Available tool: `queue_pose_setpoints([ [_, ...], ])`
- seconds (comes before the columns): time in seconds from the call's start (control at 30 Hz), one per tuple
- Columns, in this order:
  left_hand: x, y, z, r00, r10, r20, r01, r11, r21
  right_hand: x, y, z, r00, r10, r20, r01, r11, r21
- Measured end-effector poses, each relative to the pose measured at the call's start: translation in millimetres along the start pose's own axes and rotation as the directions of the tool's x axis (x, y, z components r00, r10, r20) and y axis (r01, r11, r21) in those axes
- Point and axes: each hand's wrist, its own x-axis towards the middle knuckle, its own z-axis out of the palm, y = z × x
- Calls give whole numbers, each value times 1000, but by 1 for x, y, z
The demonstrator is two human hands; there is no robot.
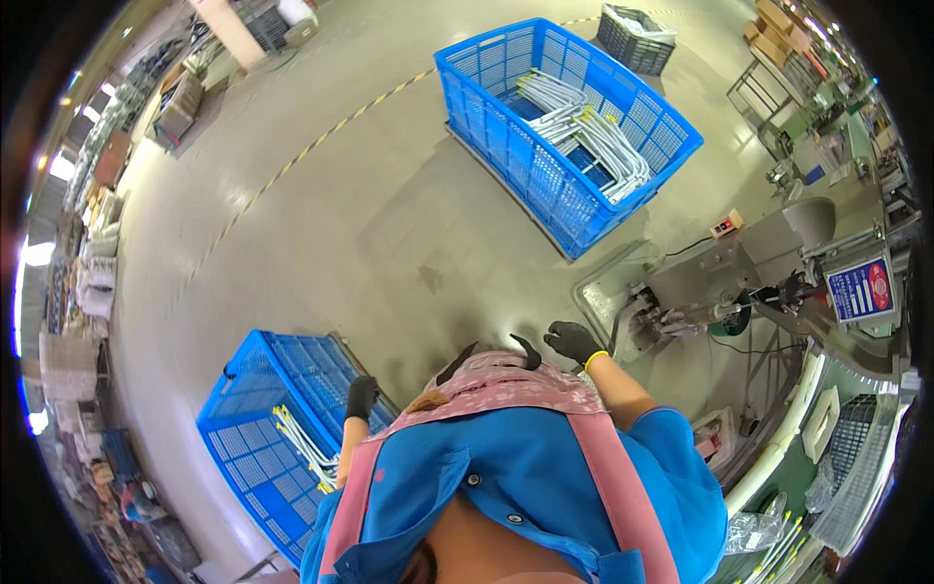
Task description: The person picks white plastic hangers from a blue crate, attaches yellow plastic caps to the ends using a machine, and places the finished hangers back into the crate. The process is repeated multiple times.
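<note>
My left hand [361, 397], in a dark glove, hangs at my left side beside the near blue crate [261, 375]; its fingers are too foreshortened to read. White bent rods with yellow tips [304, 446] lie in that crate, partly hidden by my arm. In front of my right hip is my right hand [574, 343], in a dark glove with a yellow cuff. Its fingers are loosely bent and somewhat apart, with nothing seen in them. Ahead stands a large blue crate [506, 146] holding bundles of white bent rods with yellow ends [608, 151].
A grey machine [720, 277] with a metal base plate [615, 292] stands to my right. Behind it is a green bench [827, 428] with more rods [778, 550]. A dark crate [635, 41] sits beyond the large blue one. A striped floor line [311, 146] runs across the left.
</note>
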Motion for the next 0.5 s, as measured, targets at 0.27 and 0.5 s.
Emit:
queue_pose_setpoints([
  [0.27,104,178,106,915,-67,397,1,986,164,40,28,-57,991,85,-107,-33,909,416],
  [0.5,255,333,190,864,-137,485,-27,948,316,145,78,-123,893,269,-360,-103,902,419],
])
